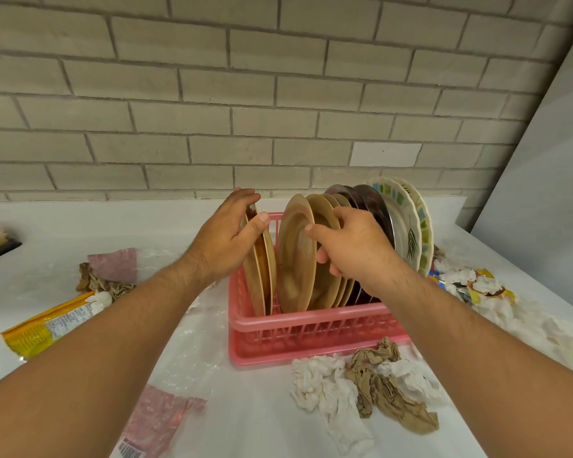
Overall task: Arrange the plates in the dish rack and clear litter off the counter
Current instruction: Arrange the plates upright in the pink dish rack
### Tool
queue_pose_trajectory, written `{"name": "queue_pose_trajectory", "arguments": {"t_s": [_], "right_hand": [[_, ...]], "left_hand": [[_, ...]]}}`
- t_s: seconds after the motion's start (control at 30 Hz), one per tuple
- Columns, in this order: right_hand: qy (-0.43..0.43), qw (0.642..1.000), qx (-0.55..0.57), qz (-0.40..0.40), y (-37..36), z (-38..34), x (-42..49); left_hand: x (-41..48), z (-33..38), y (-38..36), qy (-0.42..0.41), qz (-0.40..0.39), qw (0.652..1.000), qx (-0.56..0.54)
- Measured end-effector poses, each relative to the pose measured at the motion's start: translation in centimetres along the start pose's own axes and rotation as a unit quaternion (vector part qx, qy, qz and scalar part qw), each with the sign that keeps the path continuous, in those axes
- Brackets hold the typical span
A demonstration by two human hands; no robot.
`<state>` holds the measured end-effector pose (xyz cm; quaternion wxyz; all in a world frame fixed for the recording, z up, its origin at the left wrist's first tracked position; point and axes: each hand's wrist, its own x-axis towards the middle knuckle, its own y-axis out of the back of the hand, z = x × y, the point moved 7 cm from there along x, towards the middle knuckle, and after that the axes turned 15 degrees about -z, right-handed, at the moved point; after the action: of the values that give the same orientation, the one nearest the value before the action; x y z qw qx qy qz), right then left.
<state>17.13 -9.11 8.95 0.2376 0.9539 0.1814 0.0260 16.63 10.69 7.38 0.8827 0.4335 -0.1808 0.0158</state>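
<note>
Pink slatted plastic dish rack (311, 328) stands on the white counter (63, 219) and holds every plate in view, upright on edge. A small group of round tan plates (262, 276) is at its left end and a larger tan stack (295, 256) in the middle. Dark glossy plates (374, 206) stand behind those, with cream patterned plates (407, 226) at the right end. The left hand (225, 236) clasps the left group, fingers over the top rim and thumb on the near face. The right hand (354, 246) pinches rims in the middle stack. Racking looks nearly finished, with only the spacing to settle. Litter seems untouched: crumpled white tissues (321, 381) and crumpled brown paper (377, 385) lie just before the rack. A yellow wrapper (43, 325) and pink film (156, 421) lie to the left, and a heap of wrappers and tissues (470, 285) lies at the right.
</note>
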Motion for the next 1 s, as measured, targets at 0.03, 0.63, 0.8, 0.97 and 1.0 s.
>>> {"name": "queue_pose_trajectory", "arguments": {"t_s": [0.03, 0.63, 0.8, 0.97, 1.0], "right_hand": [[-0.005, 1.000, 0.025, 0.001, 0.1, 0.1, 0.0], [-0.087, 0.980, -0.178, 0.014, -0.5, 2.6, -2.7], [-0.123, 0.976, -0.179, -0.012, -2.1, 4.8, -3.9], [-0.142, 0.967, -0.212, -0.011, -2.8, 5.2, -3.8], [-0.146, 0.965, -0.216, -0.008, -2.8, 5.1, -3.7]], "left_hand": [[0.0, 0.0, 0.0, 0.001, 0.000, 1.000, 0.000], [0.1, 0.1, 0.0, 0.009, 0.000, 1.000, -0.009], [0.1, 0.2, -0.1, 0.007, -0.001, 1.000, -0.011], [0.2, 0.2, -0.2, 0.009, 0.000, 1.000, -0.009], [0.2, 0.2, -0.2, 0.008, 0.000, 1.000, -0.008]]}}
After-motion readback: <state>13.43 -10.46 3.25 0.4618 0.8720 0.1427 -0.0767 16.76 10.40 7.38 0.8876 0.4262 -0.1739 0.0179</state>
